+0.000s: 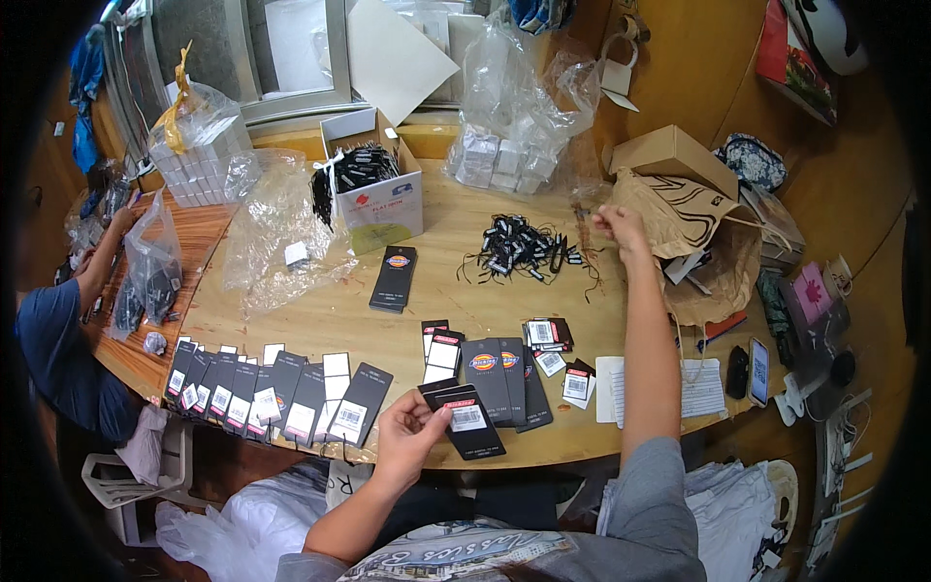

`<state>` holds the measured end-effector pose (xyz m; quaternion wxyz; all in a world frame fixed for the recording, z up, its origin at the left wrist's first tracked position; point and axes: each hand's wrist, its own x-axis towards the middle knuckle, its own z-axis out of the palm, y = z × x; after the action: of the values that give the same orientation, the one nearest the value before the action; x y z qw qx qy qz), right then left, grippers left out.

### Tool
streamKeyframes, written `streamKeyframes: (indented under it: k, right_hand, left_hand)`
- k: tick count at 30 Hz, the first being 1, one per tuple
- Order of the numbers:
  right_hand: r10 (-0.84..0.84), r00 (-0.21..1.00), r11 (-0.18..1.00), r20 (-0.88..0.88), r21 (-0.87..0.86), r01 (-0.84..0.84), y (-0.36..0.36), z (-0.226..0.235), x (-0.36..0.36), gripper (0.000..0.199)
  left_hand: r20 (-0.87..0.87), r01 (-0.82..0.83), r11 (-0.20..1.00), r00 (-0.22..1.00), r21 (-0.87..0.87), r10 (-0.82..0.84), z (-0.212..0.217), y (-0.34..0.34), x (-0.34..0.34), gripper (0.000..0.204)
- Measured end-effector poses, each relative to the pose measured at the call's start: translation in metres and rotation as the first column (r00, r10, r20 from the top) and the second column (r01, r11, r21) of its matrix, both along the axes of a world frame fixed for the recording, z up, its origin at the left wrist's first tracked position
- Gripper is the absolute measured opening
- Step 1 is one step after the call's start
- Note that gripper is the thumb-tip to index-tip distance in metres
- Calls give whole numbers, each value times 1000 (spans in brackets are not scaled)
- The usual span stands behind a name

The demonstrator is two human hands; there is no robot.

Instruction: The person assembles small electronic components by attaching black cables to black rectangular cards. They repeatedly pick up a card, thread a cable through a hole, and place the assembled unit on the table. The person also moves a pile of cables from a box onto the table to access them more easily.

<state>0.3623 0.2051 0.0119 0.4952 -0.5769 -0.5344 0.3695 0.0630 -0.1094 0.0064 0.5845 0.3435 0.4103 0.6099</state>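
My left hand (412,436) pinches black hang tags (475,437) between thumb and fingers over the near table edge; a small white barcode tag lies on top. Stretched out to the far right, my right hand (621,229) has its fingers drawn together; whatever is in them is too small to make out. It is just beyond a pile of black tag strings (524,244). Large black tags (485,373) lie fanned in front of me, with small barcode tags (549,334) beside them. More black tags (391,279) are stacked farther back.
Tags with strings (301,403) line the front left edge. A box of black strings (388,206) stands at the back, near bagged white boxes (499,155). On the right are a brown cloth bag (713,262), paper sheets (693,388) and a phone (758,371). Another person (73,349) works at left.
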Motion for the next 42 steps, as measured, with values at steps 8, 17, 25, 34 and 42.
streamKeyframes:
  k: [8, 17, 25, 34, 42]
  right_hand:
    - [451, 789, 886, -416, 104, -452, -109, 92, -48, 13]
    - [688, 508, 638, -519, 99, -763, -213, 102, -138, 17]
    - [699, 287, 613, -655, 342, -712, -227, 111, -142, 13]
    - [673, 441, 739, -594, 515, -433, -234, 106, -124, 14]
    - [541, 726, 804, -425, 513, -299, -276, 75, -137, 13]
  left_hand:
    - [-23, 142, 989, 990, 42, -141, 4, 21, 7, 10]
    - [-90, 257, 921, 966, 291, -242, 27, 40, 19, 8]
    - [-131, 223, 963, 970, 154, -204, 11, 19, 6, 6]
    - [-220, 180, 978, 963, 105, -153, 12, 5, -13, 5]
    - [158, 9, 976, 986, 217, -44, 4, 14, -9, 11]
